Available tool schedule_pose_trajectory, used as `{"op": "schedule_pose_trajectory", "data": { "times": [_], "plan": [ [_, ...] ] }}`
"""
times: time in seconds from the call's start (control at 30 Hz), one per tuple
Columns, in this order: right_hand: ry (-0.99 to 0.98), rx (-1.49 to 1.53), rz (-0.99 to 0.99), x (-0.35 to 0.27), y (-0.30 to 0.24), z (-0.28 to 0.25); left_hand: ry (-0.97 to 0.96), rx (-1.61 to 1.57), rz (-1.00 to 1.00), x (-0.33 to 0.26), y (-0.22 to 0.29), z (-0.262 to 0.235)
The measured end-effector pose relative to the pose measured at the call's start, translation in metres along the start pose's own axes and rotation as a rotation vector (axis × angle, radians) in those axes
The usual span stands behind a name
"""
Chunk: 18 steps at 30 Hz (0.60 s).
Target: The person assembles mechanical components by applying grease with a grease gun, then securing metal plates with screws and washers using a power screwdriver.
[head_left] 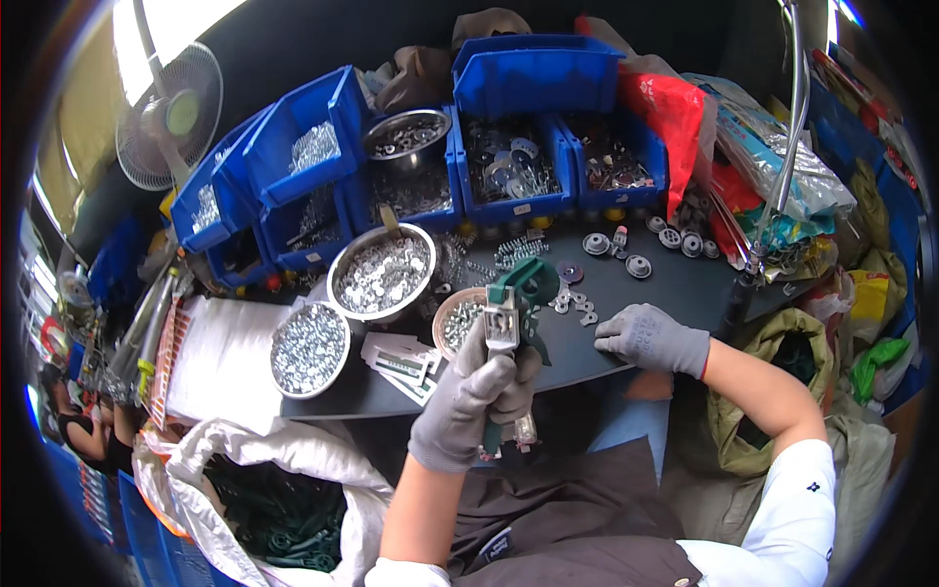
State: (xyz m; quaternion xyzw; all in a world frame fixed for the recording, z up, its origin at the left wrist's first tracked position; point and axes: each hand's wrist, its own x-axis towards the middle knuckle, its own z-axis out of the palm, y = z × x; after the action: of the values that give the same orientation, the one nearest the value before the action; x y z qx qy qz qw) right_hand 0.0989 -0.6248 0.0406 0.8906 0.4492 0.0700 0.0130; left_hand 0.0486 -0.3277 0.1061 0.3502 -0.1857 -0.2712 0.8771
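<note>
My left hand (476,394), in a grey glove, is closed around a green clamp-like part with a silver metal bracket (511,311), held upright over the table's front edge. My right hand (646,336), also gloved, rests palm down on the dark table (675,279), its fingers at a small scatter of washers and small metal pieces (577,305). A small round bowl of screws (456,321) sits just behind the held part.
Two steel bowls of nuts (383,270) (309,347) stand left of centre. Blue bins of hardware (509,166) line the back. Round grey caps (638,265) lie at right, near red bags (665,117). A white sack of green parts (279,509) sits lower left. A fan (168,117) stands far left.
</note>
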Motion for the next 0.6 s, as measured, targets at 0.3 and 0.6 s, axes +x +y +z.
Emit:
{"op": "schedule_pose_trajectory", "data": {
  "times": [0.3,0.6],
  "plan": [
    [0.706,0.646,0.367,0.024,-0.04,-0.038,0.08,0.032,-0.028,0.018,-0.029,-0.008],
    [1.003,0.877,0.48,0.017,-0.075,-0.038,0.038,0.385,-0.139,0.041,-0.049,-0.003]
  ]
}}
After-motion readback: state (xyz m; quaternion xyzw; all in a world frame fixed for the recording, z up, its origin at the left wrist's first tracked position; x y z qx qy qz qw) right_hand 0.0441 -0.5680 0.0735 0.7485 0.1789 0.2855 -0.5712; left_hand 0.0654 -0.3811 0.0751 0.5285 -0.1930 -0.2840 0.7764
